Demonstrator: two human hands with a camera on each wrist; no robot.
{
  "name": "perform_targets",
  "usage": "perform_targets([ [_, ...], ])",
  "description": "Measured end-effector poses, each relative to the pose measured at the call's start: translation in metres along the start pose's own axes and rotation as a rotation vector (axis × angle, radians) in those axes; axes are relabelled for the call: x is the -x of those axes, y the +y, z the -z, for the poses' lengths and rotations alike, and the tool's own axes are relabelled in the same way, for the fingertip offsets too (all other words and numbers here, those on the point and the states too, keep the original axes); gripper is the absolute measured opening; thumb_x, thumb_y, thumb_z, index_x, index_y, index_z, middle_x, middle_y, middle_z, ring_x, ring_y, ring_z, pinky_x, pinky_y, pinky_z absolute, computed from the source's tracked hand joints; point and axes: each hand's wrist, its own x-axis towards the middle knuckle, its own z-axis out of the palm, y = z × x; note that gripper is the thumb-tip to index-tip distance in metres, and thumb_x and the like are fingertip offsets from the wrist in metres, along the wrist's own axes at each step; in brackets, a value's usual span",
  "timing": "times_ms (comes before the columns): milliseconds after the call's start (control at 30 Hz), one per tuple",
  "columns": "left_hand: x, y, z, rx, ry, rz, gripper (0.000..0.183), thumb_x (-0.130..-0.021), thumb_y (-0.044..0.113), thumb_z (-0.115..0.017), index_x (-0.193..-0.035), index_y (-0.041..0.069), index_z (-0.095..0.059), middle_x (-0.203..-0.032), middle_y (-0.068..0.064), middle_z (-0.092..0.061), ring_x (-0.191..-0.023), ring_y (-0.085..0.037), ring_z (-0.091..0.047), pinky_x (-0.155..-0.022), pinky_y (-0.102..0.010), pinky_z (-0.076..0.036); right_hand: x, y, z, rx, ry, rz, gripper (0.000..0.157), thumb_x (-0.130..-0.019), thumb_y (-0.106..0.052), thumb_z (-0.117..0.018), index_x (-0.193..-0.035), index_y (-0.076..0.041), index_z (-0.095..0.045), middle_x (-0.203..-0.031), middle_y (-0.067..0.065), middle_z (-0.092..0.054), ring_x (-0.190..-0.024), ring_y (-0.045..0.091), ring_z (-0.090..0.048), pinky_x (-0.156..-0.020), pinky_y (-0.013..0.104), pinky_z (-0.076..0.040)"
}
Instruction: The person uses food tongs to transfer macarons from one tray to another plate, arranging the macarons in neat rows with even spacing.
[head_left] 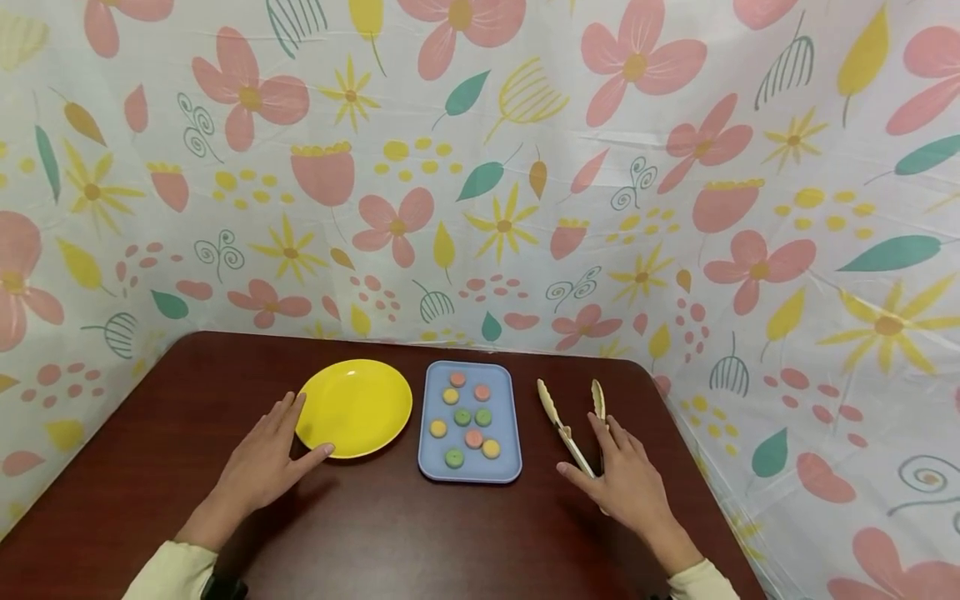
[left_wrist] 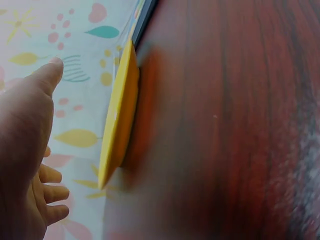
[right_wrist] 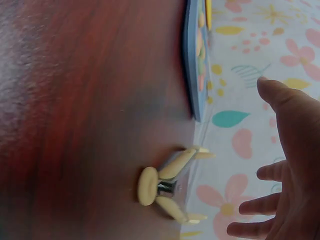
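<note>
My left hand (head_left: 262,458) hovers at the near left edge of a yellow plate (head_left: 356,408), its fingers straight and the thumb apart. The left wrist view shows the plate (left_wrist: 120,115) edge-on beside that hand (left_wrist: 25,135). Over the handle end of a pair of tongs (head_left: 552,410) is my right hand (head_left: 628,479), fingers extended and holding nothing. The tongs lie spread, with beige tips pointing away; the hand covers part of them in the head view. From the right wrist, the tongs (right_wrist: 170,172) appear below the tray, apart from the hand (right_wrist: 295,165).
Between plate and tongs sits a blue rectangular tray (head_left: 435,462) with several small pink, yellow and green round pieces (head_left: 474,438) like macarons. Everything lies on a dark reddish-brown table (head_left: 390,542). A flower-patterned sheet (head_left: 480,233) hangs behind and at both sides.
</note>
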Motion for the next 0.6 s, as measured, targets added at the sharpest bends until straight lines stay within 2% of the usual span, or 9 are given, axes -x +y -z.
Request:
perform_targets([
  [200, -0.005, -0.008, -0.008, 0.072, -0.006, 0.068, 0.111, -0.091, 0.073, -0.058, -0.163, 0.0, -0.015, -0.164, -0.035, -0.016, -0.148, -0.056, -0.022, -0.116, -0.07, -0.022, -0.002, 0.009, -0.008, -0.027, -0.001, -0.042, 0.107, -0.08, -0.081, -0.064, -0.157, -0.011, -0.04, -0.157, 0.027, -0.039, -0.137, 0.053, -0.042, -0.09, 0.073, -0.047],
  [400, -0.009, -0.014, -0.016, 0.131, -0.008, 0.092, 0.116, -0.088, 0.07, -0.066, -0.163, -0.001, -0.013, -0.163, -0.036, -0.015, -0.148, -0.056, -0.02, -0.117, -0.07, -0.02, -0.003, 0.012, -0.014, -0.031, -0.012, -0.073, 0.107, -0.081, -0.082, -0.062, -0.157, -0.01, -0.039, -0.156, 0.027, -0.039, -0.135, 0.054, -0.043, -0.088, 0.074, -0.047],
  [600, -0.009, -0.018, -0.021, 0.167, -0.037, 0.112, 0.123, -0.085, 0.074, -0.065, -0.163, -0.001, -0.007, -0.163, -0.037, -0.012, -0.148, -0.057, -0.018, -0.115, -0.073, -0.019, -0.002, 0.014, -0.017, -0.039, -0.025, -0.104, 0.108, -0.081, -0.083, -0.06, -0.157, -0.009, -0.038, -0.156, 0.027, -0.039, -0.134, 0.055, -0.043, -0.089, 0.075, -0.045],
])
